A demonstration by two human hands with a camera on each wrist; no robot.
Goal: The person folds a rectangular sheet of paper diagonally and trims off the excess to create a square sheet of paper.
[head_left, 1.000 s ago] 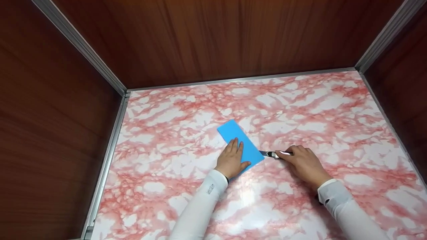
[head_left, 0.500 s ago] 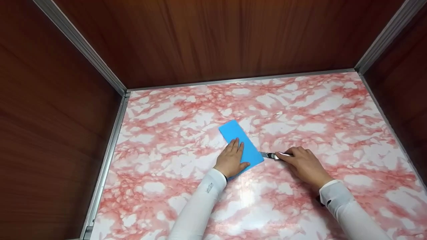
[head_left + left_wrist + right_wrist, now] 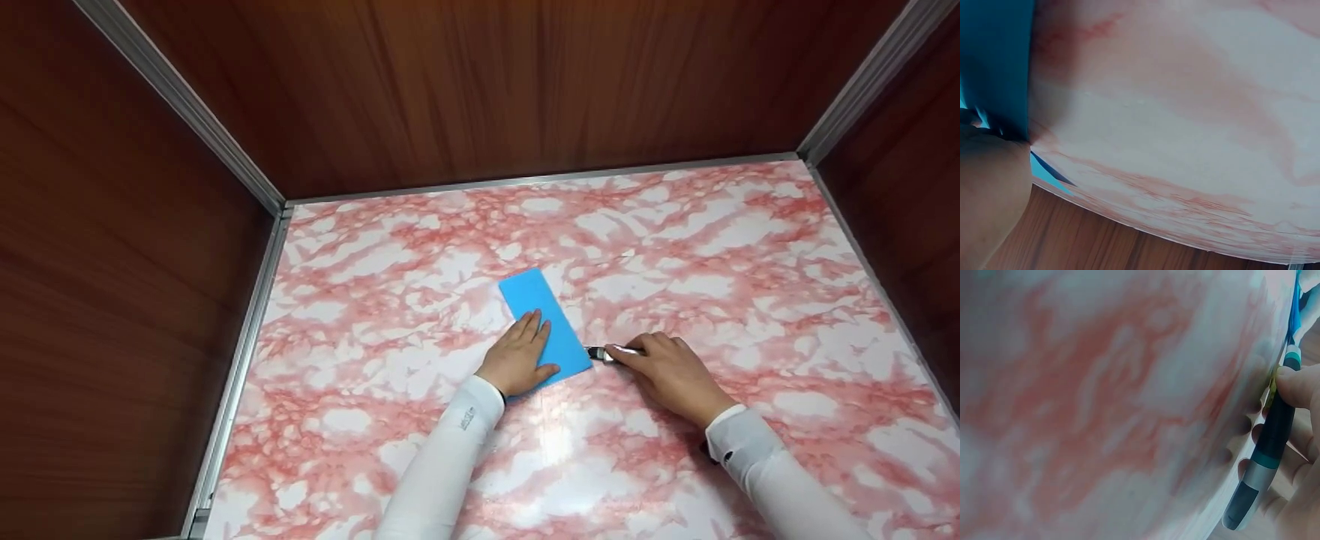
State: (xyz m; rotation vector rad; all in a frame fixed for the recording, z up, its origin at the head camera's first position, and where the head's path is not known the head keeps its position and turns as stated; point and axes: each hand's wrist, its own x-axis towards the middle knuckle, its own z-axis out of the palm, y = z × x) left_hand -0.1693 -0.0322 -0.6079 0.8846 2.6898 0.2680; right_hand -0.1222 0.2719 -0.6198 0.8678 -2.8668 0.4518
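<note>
The left hand [image 3: 517, 352] lies on a flat blue sheet with straight sides [image 3: 564, 341]. Its fingers are straight and point to the far side, and its thumb sticks out to the right. The right hand [image 3: 671, 375] is a bit to the right. It holds a slim knife with a dark handle and silver-grey bands [image 3: 602, 355], with its thumb on the handle. The front end of the knife is at the right edge of the sheet, close to the near right corner. I cannot tell if the blade goes under the sheet.

The sheet is slanted, near the middle of a shiny table with red, pink and white swirls [image 3: 375, 300]. Both arms have long white sleeves [image 3: 442, 457], and the left one has small dark letters on it [image 3: 466, 418].

Brown wood-look walls [image 3: 480, 82] stand at the left, far and right sides. Silver metal strips [image 3: 253, 337] run along the table's edges.
</note>
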